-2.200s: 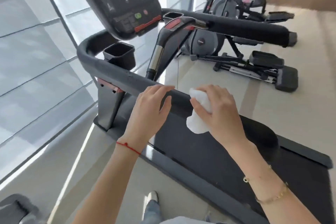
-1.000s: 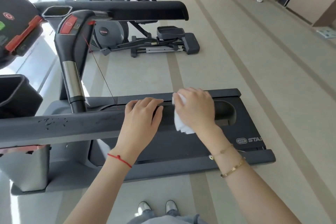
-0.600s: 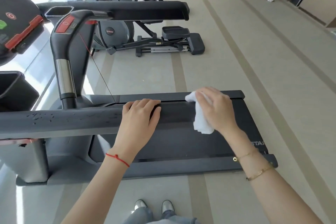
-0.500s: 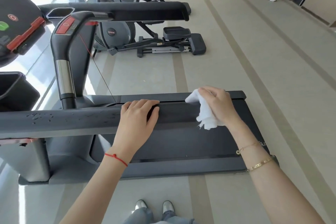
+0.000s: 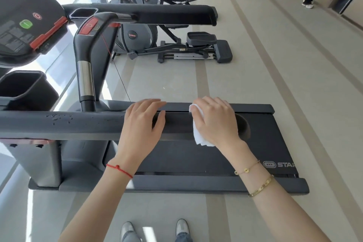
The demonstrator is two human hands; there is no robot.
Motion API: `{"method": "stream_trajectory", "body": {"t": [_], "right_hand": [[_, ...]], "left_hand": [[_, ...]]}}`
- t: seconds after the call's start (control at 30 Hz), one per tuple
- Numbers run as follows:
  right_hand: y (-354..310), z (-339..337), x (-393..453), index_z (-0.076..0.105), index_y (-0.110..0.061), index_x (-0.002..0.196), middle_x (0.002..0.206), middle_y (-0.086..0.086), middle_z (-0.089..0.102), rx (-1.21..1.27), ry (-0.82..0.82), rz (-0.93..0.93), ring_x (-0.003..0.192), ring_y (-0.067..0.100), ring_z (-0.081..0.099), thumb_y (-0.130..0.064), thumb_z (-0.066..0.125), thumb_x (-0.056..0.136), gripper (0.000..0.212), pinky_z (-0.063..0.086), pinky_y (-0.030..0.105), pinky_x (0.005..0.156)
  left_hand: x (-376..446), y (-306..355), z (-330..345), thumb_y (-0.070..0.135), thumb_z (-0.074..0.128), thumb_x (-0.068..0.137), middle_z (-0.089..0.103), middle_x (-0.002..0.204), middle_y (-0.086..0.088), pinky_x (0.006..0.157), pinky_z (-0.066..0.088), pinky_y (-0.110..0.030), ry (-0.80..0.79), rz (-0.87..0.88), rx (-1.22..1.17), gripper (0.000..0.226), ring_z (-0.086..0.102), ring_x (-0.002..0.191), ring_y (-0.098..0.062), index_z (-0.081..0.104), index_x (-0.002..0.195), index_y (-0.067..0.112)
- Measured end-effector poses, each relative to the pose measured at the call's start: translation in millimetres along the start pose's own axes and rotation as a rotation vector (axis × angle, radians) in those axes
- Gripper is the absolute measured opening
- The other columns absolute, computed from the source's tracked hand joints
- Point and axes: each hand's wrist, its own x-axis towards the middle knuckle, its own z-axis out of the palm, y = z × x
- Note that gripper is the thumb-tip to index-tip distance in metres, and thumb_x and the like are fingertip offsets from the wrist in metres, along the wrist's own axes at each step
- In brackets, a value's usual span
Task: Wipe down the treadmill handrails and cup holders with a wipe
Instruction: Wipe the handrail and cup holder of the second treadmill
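The person is standing beside the treadmill, both hands lying on the near handrail [image 5: 78, 124], a dark padded bar running across the view from the left edge. The left hand [image 5: 142, 124] is resting palm down on the bar with fingers loosely curved over its top, gripping nothing else; a red string bracelet [image 5: 119, 170] is sitting at that wrist. Just beside it, toward the free end of the bar, the right hand [image 5: 215, 122] is pressing a white wipe [image 5: 197, 135] against the handrail, fingers curled over the cloth and closing around the bar, while folded edges of the wipe are hanging out below the palm. Two gold bracelets [image 5: 255, 180] are showing on the right forearm.

The surface of the handrail left of the hands is looking scuffed and flaked. A black cup holder [image 5: 25, 90] is sitting at the left, beyond the near handrail and below the console [image 5: 23, 15]. The far handrail [image 5: 157, 14] is running parallel above, with a second cup holder [image 5: 83, 13] at its console end. The belt deck [image 5: 216, 161] is lying underneath the hands. An elliptical trainer [image 5: 176, 45] is standing on the floor beyond
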Motion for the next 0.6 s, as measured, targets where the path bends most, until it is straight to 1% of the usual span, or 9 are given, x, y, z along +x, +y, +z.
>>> {"method": "stream_trajectory", "body": {"t": [0.07, 0.13, 0.2, 0.27, 0.47, 0.6], "right_hand": [[-15, 5, 3, 0.064, -0.022, 0.093, 0.085, -0.004, 0.063, 0.004, -0.01, -0.03, 0.074, 0.023, 0.051, -0.035, 0.037, 0.098, 0.03, 0.038, 0.034, 0.072], [-31, 11, 7, 0.063, -0.024, 0.094, 0.086, -0.005, 0.063, -0.004, -0.018, -0.056, 0.076, 0.022, 0.052, -0.037, 0.032, 0.098, 0.034, 0.039, 0.034, 0.073], [-52, 17, 11, 0.062, -0.025, 0.095, 0.088, -0.006, 0.063, 0.0, -0.02, -0.071, 0.077, 0.022, 0.053, -0.039, 0.025, 0.098, 0.04, 0.041, 0.033, 0.074], [-77, 24, 15, 0.062, -0.025, 0.097, 0.09, -0.006, 0.063, 0.016, -0.023, -0.088, 0.079, 0.022, 0.054, -0.039, 0.024, 0.098, 0.04, 0.042, 0.034, 0.075], [-178, 56, 35, 0.06, -0.024, 0.103, 0.095, -0.006, 0.062, 0.045, -0.021, -0.157, 0.081, 0.02, 0.053, -0.039, 0.025, 0.098, 0.039, 0.044, 0.034, 0.076], [-256, 80, 51, 0.061, -0.023, 0.103, 0.096, -0.006, 0.062, 0.066, 0.012, -0.19, 0.081, 0.019, 0.052, -0.036, 0.029, 0.098, 0.035, 0.044, 0.032, 0.076]], "left_hand": [[-2, -16, -13, 0.017, 0.055, 0.097, 0.065, 0.123, 0.004, 0.11, 0.034, -0.04, 0.006, -0.018, -0.002, 0.027, 0.057, 0.117, -0.02, 0.064, 0.123, 0.018], [-4, -33, -26, 0.017, 0.055, 0.097, 0.066, 0.12, 0.004, 0.107, 0.038, -0.046, 0.005, -0.024, -0.004, 0.026, 0.058, 0.114, -0.019, 0.065, 0.121, 0.018], [-8, -51, -41, 0.016, 0.056, 0.097, 0.066, 0.119, 0.005, 0.105, 0.039, -0.048, 0.011, -0.029, 0.002, 0.026, 0.059, 0.114, -0.018, 0.065, 0.121, 0.018], [-11, -72, -57, 0.015, 0.056, 0.096, 0.066, 0.12, 0.005, 0.104, 0.04, -0.049, 0.031, -0.04, 0.009, 0.027, 0.058, 0.114, -0.019, 0.065, 0.121, 0.018], [-20, -155, -111, 0.014, 0.057, 0.095, 0.066, 0.116, 0.005, 0.1, 0.044, -0.049, 0.072, -0.059, -0.003, 0.027, 0.06, 0.11, -0.019, 0.065, 0.121, 0.019], [-25, -221, -148, 0.013, 0.056, 0.095, 0.066, 0.116, 0.006, 0.1, 0.044, -0.049, 0.098, -0.068, 0.009, 0.028, 0.06, 0.113, -0.018, 0.066, 0.12, 0.019]]}}
